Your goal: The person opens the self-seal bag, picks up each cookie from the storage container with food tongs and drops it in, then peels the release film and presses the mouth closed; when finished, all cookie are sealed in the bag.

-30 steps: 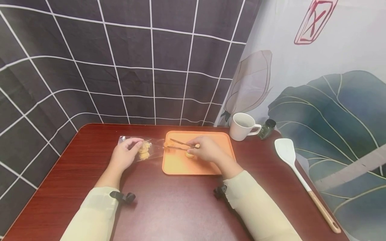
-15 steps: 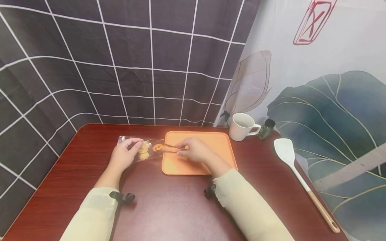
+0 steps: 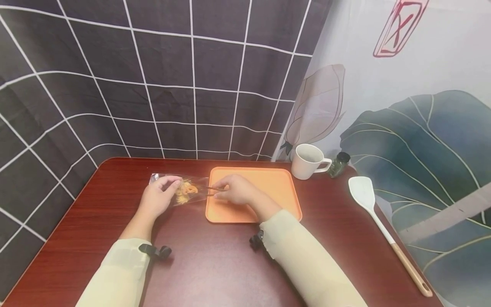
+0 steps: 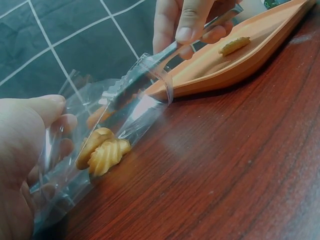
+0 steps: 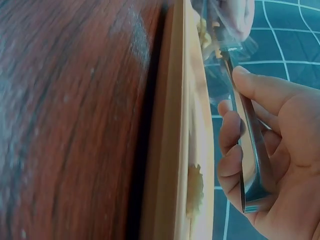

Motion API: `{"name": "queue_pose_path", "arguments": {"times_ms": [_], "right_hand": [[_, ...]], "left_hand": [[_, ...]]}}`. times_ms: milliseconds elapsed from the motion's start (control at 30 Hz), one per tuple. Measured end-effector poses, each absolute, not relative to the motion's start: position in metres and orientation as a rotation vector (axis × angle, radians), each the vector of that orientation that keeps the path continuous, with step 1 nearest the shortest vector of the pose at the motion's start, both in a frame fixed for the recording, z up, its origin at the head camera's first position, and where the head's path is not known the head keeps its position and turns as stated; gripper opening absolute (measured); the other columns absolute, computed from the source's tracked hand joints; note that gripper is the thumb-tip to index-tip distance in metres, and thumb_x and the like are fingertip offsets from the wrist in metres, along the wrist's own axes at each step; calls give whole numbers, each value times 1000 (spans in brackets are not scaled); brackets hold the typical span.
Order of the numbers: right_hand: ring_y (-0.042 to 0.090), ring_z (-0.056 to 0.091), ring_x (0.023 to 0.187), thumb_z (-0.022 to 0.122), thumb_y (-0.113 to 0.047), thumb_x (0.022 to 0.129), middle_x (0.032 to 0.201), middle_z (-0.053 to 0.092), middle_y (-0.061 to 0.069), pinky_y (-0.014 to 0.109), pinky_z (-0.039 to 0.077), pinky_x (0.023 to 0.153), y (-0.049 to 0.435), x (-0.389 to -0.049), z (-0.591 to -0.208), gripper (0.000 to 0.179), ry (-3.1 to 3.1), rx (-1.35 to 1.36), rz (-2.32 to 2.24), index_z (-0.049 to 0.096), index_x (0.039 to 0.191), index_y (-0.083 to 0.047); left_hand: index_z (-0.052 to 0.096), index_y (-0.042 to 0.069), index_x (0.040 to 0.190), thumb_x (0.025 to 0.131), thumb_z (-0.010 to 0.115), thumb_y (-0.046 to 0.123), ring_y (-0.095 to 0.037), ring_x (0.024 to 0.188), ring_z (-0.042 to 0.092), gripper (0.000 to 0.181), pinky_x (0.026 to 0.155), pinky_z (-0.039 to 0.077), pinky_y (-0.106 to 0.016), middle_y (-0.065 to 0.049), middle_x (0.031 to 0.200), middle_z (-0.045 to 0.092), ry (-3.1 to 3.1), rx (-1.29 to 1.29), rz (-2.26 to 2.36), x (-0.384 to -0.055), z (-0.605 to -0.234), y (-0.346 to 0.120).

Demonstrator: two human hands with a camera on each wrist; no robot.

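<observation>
My left hand [image 3: 155, 198] pinches a clear plastic bag [image 4: 150, 107] lying at the tray's left side. Inside are ridged golden cookies [image 4: 107, 152]. My right hand [image 3: 238, 189] grips metal tongs [image 5: 250, 140], whose front end reaches through the bag's mouth. At the tips of the tongs is an orange, pretzel-like biscuit [image 3: 189, 190], now within the bag and overlapping the cookies in the head view. Below the right hand, another ridged cookie [image 4: 235, 46] lies on the orange tray [image 3: 276, 192]; the hand hides it in the head view.
A white mug [image 3: 307, 162] stands behind the tray's right corner, beside a small dark-lidded jar [image 3: 339, 164]. Along the table's right edge lies a white spatula [image 3: 374, 207] with a wooden handle. A dark gridded curtain [image 3: 215, 106] hangs behind the table [image 3: 207, 260].
My right hand has moved left with the tongs, carrying the orange biscuit from over the tray into the bag. My left hand has stayed in place.
</observation>
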State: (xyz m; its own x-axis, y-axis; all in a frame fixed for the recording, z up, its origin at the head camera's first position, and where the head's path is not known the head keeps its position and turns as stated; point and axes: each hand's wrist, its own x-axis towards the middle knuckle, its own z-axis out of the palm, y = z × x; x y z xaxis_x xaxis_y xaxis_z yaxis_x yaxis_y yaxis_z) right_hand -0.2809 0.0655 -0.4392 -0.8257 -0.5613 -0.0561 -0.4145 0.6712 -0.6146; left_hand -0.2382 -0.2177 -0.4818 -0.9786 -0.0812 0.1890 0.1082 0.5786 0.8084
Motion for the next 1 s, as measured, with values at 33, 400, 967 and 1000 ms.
{"name": "queue_pose_path", "arguments": {"times_ms": [33,400,967,1000], "right_hand": [[12,71,99,81,-28,96,127,79,3,33,57,98,64,-281,-440,33,2641,-800,-884,80,127,-19],[11,72,94,80,-25,96,131,78,5,30,58,93,52,-278,-439,36,2576,-843,-880,78,131,-15],[13,73,103,81,-25,96,133,78,4,28,59,89,52,-274,-437,38,2544,-774,-928,76,133,-14],[13,73,99,81,-25,96,132,78,5,28,59,86,53,-273,-436,38,2546,-770,-937,77,132,-14]], "left_hand": [[76,10,128,109,63,35,-38,122,69,33,107,51,-56,-17,129,77,-2604,-26,-1352,-238,-481,-218],[76,11,127,109,63,34,-38,120,69,32,107,50,-57,-18,124,78,-2619,-9,-1353,-238,-481,-218],[76,12,128,109,63,36,-38,123,68,34,110,48,-59,-18,126,77,-2624,-3,-1362,-237,-480,-218],[76,12,128,109,63,36,-38,123,68,33,109,49,-58,-18,127,77,-2623,-4,-1359,-237,-481,-218]]}}
